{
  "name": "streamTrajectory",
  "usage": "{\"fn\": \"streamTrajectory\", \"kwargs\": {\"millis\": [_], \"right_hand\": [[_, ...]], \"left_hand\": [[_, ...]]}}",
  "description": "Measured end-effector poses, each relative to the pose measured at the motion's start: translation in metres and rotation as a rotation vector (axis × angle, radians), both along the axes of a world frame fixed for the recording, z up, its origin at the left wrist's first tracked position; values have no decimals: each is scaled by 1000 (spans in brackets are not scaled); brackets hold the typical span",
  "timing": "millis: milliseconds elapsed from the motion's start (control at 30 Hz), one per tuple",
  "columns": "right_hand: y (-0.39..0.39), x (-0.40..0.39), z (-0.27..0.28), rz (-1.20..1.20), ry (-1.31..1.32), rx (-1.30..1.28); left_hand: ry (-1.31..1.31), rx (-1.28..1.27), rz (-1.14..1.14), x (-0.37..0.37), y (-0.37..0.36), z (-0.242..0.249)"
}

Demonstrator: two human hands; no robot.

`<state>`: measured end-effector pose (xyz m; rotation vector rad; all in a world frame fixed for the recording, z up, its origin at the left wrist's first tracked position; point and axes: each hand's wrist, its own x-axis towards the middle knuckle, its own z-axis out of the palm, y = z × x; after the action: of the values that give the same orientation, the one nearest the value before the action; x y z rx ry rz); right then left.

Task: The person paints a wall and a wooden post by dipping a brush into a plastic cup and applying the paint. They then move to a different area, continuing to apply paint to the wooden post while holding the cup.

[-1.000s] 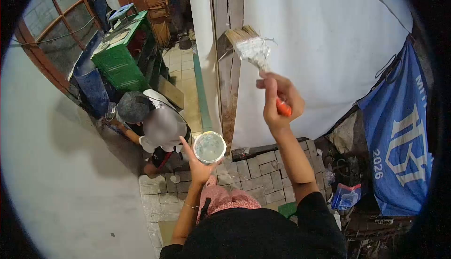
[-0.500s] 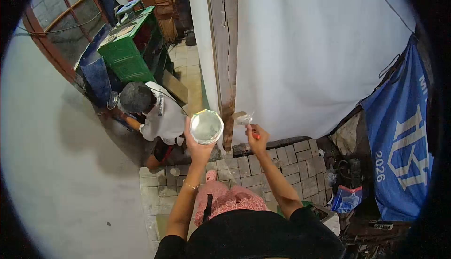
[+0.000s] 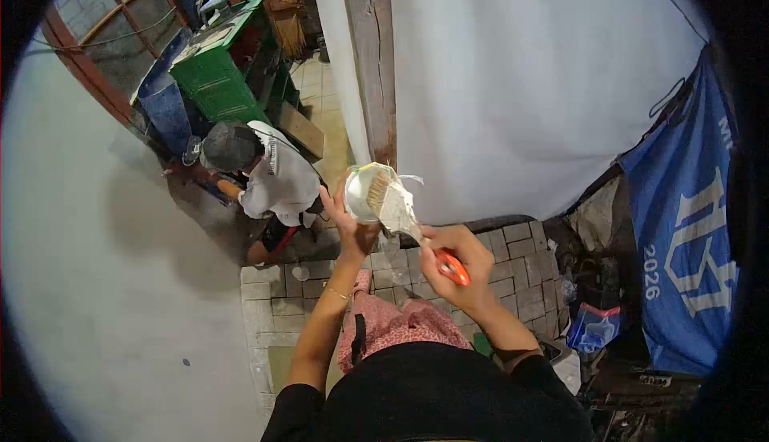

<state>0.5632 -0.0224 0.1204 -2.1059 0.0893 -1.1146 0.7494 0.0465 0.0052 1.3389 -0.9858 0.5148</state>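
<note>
Once the flat, white-smeared brush with an orange-red handle [image 3: 398, 209] had been brought leftward, gripped in the closed right hand [image 3: 460, 262], its bristles were held ahead of the grip, over the mouth of the round, whitish cup [image 3: 360, 193]; the work of both hands was thus joined. Whether the contents were touched could not be told. The cup was clasped around its side by the left hand [image 3: 358, 234]. Beyond was seen the weathered brown wooden post [image 3: 372, 65], near which the brush had been held half a second earlier.
</note>
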Motion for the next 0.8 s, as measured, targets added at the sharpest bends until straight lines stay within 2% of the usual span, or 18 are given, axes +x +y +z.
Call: {"fn": "streamTrajectory", "kwargs": {"millis": [167, 233, 400, 467, 500, 567, 600, 633, 700, 733, 800], "right_hand": [[-2, 26, -5, -78, -7, -53], [-4, 33, -12, -101, 79, 24], [-8, 40, -16, -113, 38, -76], [-4, 30, -7, -129, -35, 39], [-3, 25, -3, -126, -36, 35], [-1, 15, 1, -140, -58, 105], [1, 11, -1, -135, -47, 227], [3, 8, -1, -132, -47, 225], [4, 3, 2, -161, 35, 309], [1, -1, 3, -149, 63, 278], [-13, -7, -9, -126, 84, 243]], "left_hand": [[-51, -94, -157, -7, -13, -13], [-155, -4, 6, -17, -10, -1], [-177, -26, -23, -20, -10, 4], [-3, 80, -50, -26, -7, 13], [-4, 77, -46, -24, -11, 5], [89, -106, -137, -15, -19, -19], [63, -49, -25, -14, -18, -17], [63, -52, -23, -15, -15, -15], [-9, 375, 176, -19, -8, -7], [191, 253, 61, -27, -10, -4], [197, 221, 90, -22, -16, -15]]}}
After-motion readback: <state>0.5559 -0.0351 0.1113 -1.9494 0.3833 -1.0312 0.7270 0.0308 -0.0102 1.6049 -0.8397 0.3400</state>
